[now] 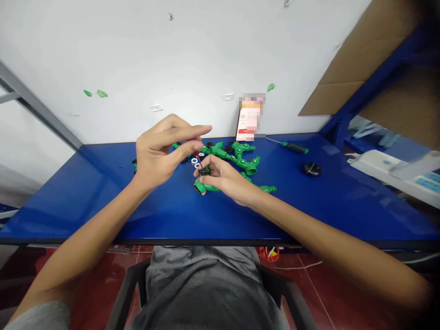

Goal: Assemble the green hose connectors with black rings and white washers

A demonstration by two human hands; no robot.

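Between the thumb and fingers of my left hand (160,149) is a thin screwdriver (199,160) with a red top, mostly hidden by the thumb. Its shaft slants down to a small black part (204,172) on a green plastic hose fitting (202,186). My right hand (225,176) is closed around that fitting, holding it just above the blue table. White rings (195,162) lie just behind the fingers. Several more green branched fittings (247,164) with black pieces are spread behind and beside my right hand.
A phone (248,121) leans on the white wall at the back. To the right lie a green-and-black screwdriver (294,147) and a round black object (312,169). A white power strip (378,162) is at the far right. The blue table's (165,224) dark front edge runs before my lap.
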